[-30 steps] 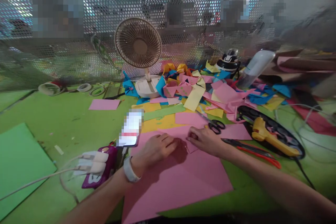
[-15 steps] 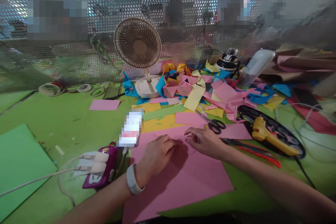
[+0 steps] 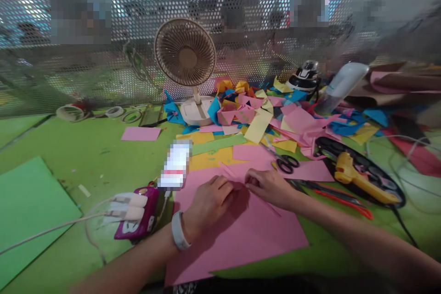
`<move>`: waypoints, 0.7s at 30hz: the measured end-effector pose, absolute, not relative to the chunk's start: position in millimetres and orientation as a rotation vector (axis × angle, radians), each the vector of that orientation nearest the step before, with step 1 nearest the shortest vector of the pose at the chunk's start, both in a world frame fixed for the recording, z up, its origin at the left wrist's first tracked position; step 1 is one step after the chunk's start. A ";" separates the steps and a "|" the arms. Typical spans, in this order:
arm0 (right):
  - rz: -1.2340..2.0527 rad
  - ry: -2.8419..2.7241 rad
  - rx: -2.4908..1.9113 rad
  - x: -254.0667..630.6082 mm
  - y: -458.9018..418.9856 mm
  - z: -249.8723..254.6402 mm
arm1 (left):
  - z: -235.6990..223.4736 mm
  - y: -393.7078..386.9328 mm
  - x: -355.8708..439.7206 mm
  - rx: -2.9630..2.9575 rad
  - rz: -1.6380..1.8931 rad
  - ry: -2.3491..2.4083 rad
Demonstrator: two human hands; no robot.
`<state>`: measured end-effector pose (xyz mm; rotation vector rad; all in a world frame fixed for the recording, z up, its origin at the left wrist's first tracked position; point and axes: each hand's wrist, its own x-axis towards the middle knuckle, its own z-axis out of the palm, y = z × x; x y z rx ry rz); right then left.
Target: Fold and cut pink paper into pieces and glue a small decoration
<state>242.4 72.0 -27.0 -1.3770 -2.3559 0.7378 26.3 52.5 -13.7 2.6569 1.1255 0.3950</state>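
A large pink paper sheet [image 3: 275, 239] lies flat in front of me, beneath both hands. My left hand [image 3: 215, 197], with a pale band [image 3: 179, 230] on its wrist, is curled over the sheet with fingers bent together. Facing it from the right, my right hand [image 3: 270, 186] has its fingers pinched. Between them runs a narrow folded pink paper strip [image 3: 227, 170], one end poking out beyond the fingertips and the other below my right hand. Its middle is hidden by the fingers. Black-handled scissors [image 3: 287, 164] lie just beyond my right hand.
A phone [image 3: 175, 165] and a purple power bank [image 3: 139, 216] with cables sit left of the sheet. Behind stand a fan [image 3: 188, 57] and a pile of coloured paper [image 3: 255, 110]. A yellow glue gun [image 3: 365, 181] rests on a black tray at the right.
The narrow pink strip now shows at both ends past the fingers. My right fingers have closed into a tighter pinch. The whole view has shifted slightly.
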 end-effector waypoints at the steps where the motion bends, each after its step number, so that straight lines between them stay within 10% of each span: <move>1: 0.743 -2.351 -1.381 242.4 72.3 -27.6 | -13.7 52.2 27.4 2.637 0.393 1.144; 21: 0.713 -2.322 -1.480 237.2 69.8 -23.0 | -11.7 59.8 41.0 2.199 0.665 1.332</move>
